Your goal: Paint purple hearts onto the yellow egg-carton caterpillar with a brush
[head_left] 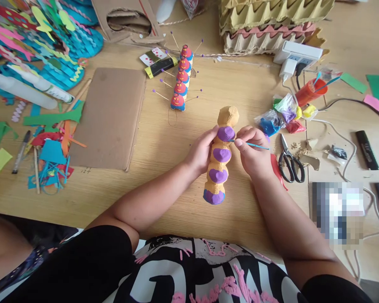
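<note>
My left hand (202,150) grips the left side of an egg-carton strip (219,164) covered in tan-orange clay. Purple clay patches sit on most of its bumps, while the far bump is plain tan. In my right hand (254,150) a thin blue stick (255,146) is pinched, its tip against the edge of the purple patch nearest the far end. Beyond my hands stands a similar strip (182,78) with red and blue faces and purple-tipped sticks poking out sideways.
A cardboard sheet (109,118) lies left, beside paper scraps (52,152) and glue bottles (44,84). To the right are scissors (290,162), bagged clay (281,115), an orange cup (311,92), a marker (366,150) and cables. Egg trays (271,25) are stacked behind a power adapter (298,52).
</note>
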Demonstrator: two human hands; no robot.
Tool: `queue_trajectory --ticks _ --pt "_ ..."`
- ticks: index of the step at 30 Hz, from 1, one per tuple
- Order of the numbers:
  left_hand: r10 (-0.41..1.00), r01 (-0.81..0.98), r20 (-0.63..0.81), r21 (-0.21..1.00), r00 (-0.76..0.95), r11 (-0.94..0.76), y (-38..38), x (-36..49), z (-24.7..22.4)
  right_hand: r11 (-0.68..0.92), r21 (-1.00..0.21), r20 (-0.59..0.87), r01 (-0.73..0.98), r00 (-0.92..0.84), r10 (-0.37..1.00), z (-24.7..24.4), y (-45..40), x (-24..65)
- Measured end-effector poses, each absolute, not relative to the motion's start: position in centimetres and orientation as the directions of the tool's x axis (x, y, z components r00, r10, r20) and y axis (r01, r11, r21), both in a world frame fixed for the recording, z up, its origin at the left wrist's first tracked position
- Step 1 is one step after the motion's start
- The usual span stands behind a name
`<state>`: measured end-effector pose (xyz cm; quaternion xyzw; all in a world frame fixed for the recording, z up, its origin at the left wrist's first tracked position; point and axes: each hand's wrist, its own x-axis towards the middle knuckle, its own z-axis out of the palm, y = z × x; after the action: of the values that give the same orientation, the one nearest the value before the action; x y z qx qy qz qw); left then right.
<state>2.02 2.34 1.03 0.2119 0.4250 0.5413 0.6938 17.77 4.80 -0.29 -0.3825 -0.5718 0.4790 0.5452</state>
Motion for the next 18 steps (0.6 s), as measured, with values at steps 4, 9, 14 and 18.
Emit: queue_trajectory --ticks 4,9,14,18 --pt "0.93 -0.59 -0.358 0.734 0.083 0.335 2.1 2.1 1.1 0.318 -0.948 0.318 -0.009 -0.107 0.942 0.2 4.3 17.8" --pt "0.924 -0.582 -0.369 0.731 0.101 0.356 2.1 2.1 1.1 0.394 -0.903 0.392 0.173 -0.044 0.919 0.7 3.9 17.8" --pt "0.929 -0.576 -0.364 0.747 0.063 0.332 2.2 2.1 0.5 0.376 -0.916 0.366 0.139 -0.096 0.926 1.0 3.8 17.8" --pt "0.937 -0.576 -0.345 0.755 0.059 0.314 2.1 2.3 0.4 0.418 -0.892 0.408 0.171 -0.095 0.908 1.1 3.9 17.9"
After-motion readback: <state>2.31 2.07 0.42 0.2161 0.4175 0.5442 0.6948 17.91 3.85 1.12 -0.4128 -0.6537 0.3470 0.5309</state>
